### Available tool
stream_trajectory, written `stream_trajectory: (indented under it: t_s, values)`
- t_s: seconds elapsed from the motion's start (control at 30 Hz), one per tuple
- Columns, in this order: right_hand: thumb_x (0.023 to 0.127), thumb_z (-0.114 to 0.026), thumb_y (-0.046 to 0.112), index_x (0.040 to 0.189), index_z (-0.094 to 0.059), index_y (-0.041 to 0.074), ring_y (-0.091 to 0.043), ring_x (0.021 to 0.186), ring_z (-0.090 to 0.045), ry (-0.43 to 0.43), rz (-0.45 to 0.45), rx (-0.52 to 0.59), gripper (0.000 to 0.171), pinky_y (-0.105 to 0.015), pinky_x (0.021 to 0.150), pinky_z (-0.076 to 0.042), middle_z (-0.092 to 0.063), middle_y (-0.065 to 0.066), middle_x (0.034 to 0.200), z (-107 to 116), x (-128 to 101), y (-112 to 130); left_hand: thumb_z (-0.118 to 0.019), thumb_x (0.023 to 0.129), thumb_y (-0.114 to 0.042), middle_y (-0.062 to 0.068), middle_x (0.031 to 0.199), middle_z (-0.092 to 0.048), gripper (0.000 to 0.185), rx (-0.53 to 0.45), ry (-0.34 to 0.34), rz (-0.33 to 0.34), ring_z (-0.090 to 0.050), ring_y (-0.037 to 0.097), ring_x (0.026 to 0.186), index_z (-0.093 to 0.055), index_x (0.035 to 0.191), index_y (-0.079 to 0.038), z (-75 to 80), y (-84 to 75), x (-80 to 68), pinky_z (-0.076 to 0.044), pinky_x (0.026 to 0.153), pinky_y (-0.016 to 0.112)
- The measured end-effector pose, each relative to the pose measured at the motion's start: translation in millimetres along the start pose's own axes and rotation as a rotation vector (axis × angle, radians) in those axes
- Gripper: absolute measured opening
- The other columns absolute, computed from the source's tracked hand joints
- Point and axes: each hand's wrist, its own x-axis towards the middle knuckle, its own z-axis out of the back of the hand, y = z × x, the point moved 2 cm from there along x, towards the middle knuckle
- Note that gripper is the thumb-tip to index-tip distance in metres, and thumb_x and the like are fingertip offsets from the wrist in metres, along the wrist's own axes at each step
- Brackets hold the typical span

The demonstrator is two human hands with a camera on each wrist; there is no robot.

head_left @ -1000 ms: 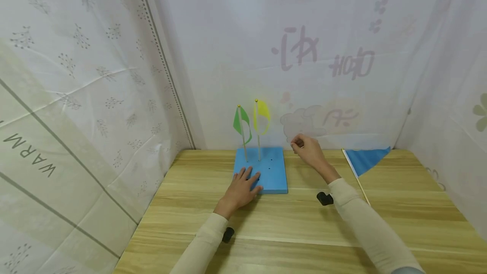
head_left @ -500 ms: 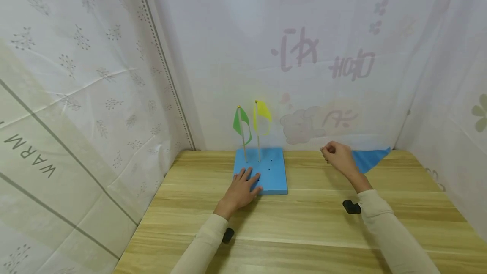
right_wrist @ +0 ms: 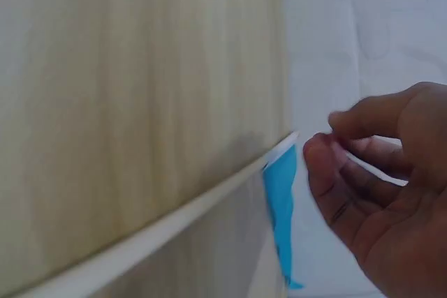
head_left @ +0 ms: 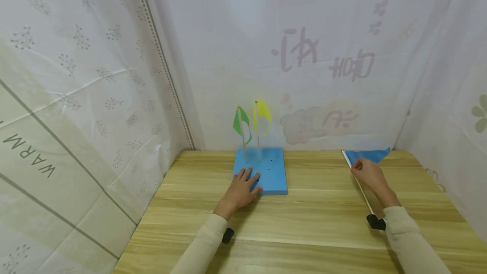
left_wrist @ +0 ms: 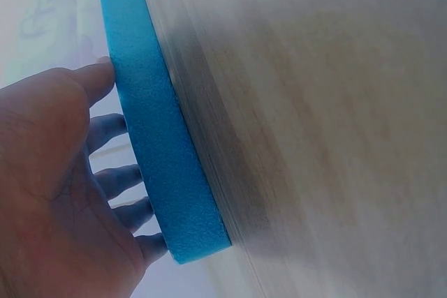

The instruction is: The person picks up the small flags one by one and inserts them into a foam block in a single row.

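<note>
My left hand (head_left: pixel 240 189) lies with spread fingers on the blue foam block (head_left: pixel 274 181). In the left wrist view its fingertips (left_wrist: pixel 105 78) rest along the block's top face. A green flag (head_left: pixel 238 122) and a yellow flag (head_left: pixel 261 115) stand upright in the block. At the right, a blue triangular flag (head_left: pixel 376 155) lies on the table with its thin stick (head_left: pixel 363 193) pointing toward me. Over this flag is my right hand (head_left: pixel 370 175), fingers curled and thumb close to the index fingertip. The right wrist view shows nothing between them, with the flag (right_wrist: pixel 281 200) beside the fingertips.
Small dark holes (head_left: pixel 269 169) dot the block's right half. Each wrist carries a black camera mount (head_left: pixel 376 222). The wood-grain table (head_left: pixel 304 223) ends at a printed white curtain (head_left: pixel 228 54) behind, with more curtain at both sides.
My right hand has moved right and toward me, from beside the block to over the blue flag. The left hand, the block and the flags have stayed put.
</note>
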Motion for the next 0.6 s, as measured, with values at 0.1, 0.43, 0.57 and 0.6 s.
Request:
stream_trajectory:
  t_s: [0.1, 0.43, 0.57, 0.6]
  values:
    - [0.1, -0.067, 0.016, 0.099, -0.067, -0.008, -0.032, 0.081, -0.065, 0.046, -0.028, -0.038, 0.025, -0.043, 0.068, -0.054, -0.07, -0.023, 0.093, 2, -7, -8, -0.056, 0.111, -0.043, 0.022, 0.173, -0.031, 0.06, -0.002, -0.006, -0.006, -0.026, 0.049, 0.161, -0.048, 0.163, -0.014, 0.0, 0.2, -0.4, -0.026, 0.129, 0.067]
    - [0.097, -0.069, 0.026, 0.062, -0.04, 0.019, -0.012, 0.057, -0.03, 0.167, -0.139, -0.01, 0.046, -0.029, 0.054, -0.029, -0.031, 0.008, 0.059, -6, -25, -17, -0.056, 0.111, -0.043, 0.022, 0.174, -0.03, 0.06, -0.016, -0.008, -0.006, -0.024, 0.048, 0.162, -0.046, 0.163, -0.014, -1.8, 1.7, 0.2, -0.024, 0.129, 0.068]
    - [0.095, -0.064, 0.02, 0.056, -0.037, 0.023, -0.009, 0.053, -0.026, 0.144, -0.151, -0.011, 0.048, -0.027, 0.051, -0.027, -0.027, 0.01, 0.055, -7, -27, -18, -0.055, 0.112, -0.045, 0.021, 0.174, -0.029, 0.061, -0.013, 0.006, 0.001, -0.023, 0.048, 0.162, -0.045, 0.164, -0.015, -1.9, 1.5, 0.4, -0.023, 0.13, 0.067]
    - [0.095, -0.063, 0.019, 0.055, -0.037, 0.023, -0.009, 0.053, -0.025, 0.144, -0.156, -0.01, 0.048, -0.026, 0.05, -0.026, -0.027, 0.01, 0.055, -7, -27, -18, -0.055, 0.111, -0.045, 0.02, 0.174, -0.029, 0.061, -0.014, 0.003, 0.0, -0.024, 0.048, 0.162, -0.046, 0.164, -0.015, -1.6, 1.3, 0.6, -0.024, 0.13, 0.067]
